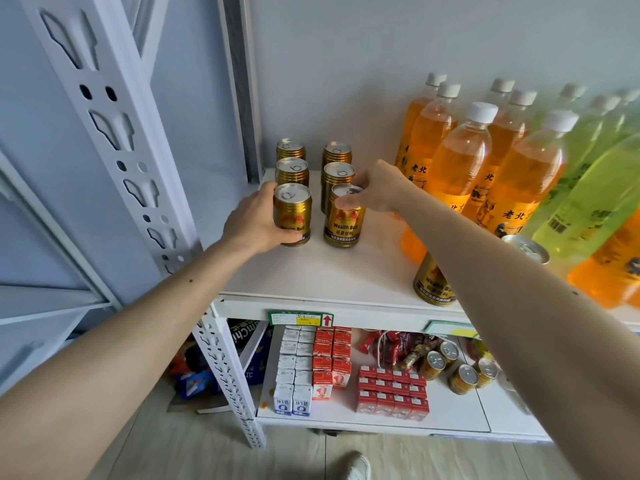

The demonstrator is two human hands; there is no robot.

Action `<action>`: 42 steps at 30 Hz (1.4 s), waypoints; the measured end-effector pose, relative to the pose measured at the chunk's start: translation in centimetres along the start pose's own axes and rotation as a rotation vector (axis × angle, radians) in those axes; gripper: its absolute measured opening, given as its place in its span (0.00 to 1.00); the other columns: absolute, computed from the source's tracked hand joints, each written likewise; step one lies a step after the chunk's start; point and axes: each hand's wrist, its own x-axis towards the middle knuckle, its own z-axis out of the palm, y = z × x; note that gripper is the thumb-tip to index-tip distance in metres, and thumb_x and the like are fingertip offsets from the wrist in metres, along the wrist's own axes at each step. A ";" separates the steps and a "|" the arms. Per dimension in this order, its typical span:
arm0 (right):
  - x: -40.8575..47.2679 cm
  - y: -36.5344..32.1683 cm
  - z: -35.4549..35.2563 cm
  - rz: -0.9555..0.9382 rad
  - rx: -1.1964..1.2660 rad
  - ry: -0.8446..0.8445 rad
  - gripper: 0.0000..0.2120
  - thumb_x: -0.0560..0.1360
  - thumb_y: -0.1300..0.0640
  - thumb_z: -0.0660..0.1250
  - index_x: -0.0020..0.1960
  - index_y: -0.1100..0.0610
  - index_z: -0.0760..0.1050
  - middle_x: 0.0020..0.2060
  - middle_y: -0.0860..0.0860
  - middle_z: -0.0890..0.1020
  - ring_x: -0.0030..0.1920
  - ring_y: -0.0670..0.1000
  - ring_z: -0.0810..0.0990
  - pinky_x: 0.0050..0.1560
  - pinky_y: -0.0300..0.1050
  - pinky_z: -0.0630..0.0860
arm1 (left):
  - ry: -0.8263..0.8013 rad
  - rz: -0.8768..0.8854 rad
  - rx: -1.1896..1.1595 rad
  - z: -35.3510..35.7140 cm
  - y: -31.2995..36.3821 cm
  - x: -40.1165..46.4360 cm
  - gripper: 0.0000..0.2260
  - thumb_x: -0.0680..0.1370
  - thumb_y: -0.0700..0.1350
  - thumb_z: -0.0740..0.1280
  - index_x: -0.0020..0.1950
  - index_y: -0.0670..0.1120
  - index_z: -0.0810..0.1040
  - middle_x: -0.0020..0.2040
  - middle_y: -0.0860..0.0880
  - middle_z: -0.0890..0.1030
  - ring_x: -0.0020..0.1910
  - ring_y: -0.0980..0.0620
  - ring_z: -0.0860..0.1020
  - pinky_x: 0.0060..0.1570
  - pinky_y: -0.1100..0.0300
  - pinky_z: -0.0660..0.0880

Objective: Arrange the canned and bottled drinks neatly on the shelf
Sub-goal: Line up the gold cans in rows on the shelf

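A white metal shelf point(311, 271) stands against a pale wall, its top board stocked with drinks. At its 11 o'clock corner, gold cans form two columns running front to back, three deep. The person's left hand point(254, 221) wraps the front-left can point(292, 213) from the 9 o'clock side, thumb low across its label, apparently squaring it with the two cans behind. The right hand point(375, 188) pinches the rim of the front-right can point(344, 218) from above, fingers curled over the lid, likely turning or nudging it so the label faces forward. Both cans sit upright on the board, just apart from each other. At 2 o'clock, orange bottles point(460, 161) stand in rows with green bottles point(588, 202) beyond them at 3 o'clock. One stray gold can point(433, 282) stands near the front edge at 4 o'clock, partly hidden by the right forearm and seemingly not yet filed into a column. Cartons and more cans fill the lower shelf point(450, 415).
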 end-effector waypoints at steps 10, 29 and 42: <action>-0.4 -0.2 0.4 -0.026 -0.063 -0.009 0.29 0.69 0.45 0.76 0.63 0.60 0.76 0.54 0.55 0.82 0.46 0.50 0.77 0.43 0.42 0.75 | -0.037 -0.012 -0.008 -0.7 0.3 -0.2 0.41 0.67 0.54 0.78 0.73 0.47 0.61 0.71 0.46 0.70 0.68 0.45 0.71 0.63 0.44 0.72; 6.4 0.3 -0.2 0.121 0.053 0.056 0.33 0.67 0.43 0.76 0.67 0.55 0.72 0.60 0.53 0.80 0.54 0.53 0.78 0.46 0.45 0.75 | -0.067 -0.142 -0.033 -4.0 3.6 9.7 0.34 0.70 0.46 0.77 0.72 0.44 0.66 0.69 0.43 0.73 0.66 0.43 0.73 0.61 0.48 0.73; 9.4 0.9 1.8 0.152 0.041 -0.068 0.33 0.63 0.51 0.81 0.65 0.54 0.72 0.59 0.54 0.80 0.58 0.55 0.77 0.52 0.49 0.76 | -0.231 -0.148 0.017 -1.6 1.4 13.0 0.27 0.66 0.45 0.79 0.63 0.46 0.76 0.60 0.44 0.80 0.60 0.44 0.77 0.60 0.49 0.73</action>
